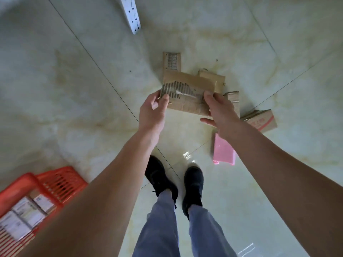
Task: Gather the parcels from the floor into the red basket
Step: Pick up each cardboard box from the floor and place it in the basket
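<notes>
A flat brown cardboard parcel [187, 93] with a torn, striped label is held above the floor between both hands. My left hand [154, 112] pinches its left edge and my right hand [220, 112] grips its right edge. On the tiles beyond lie more brown parcels: one [171, 61] further away, one [213, 77] partly behind the held parcel, one [234, 101] beside my right hand, one with red print [260, 120] at the right. A pink parcel [223, 151] lies under my right forearm. The red basket [61, 182] stands at the lower left with several labelled parcels inside.
A white power strip [130, 13] lies on the floor at the top. My two feet in black shoes [176, 180] stand on the glossy pale tiles [74, 89] just below the parcels.
</notes>
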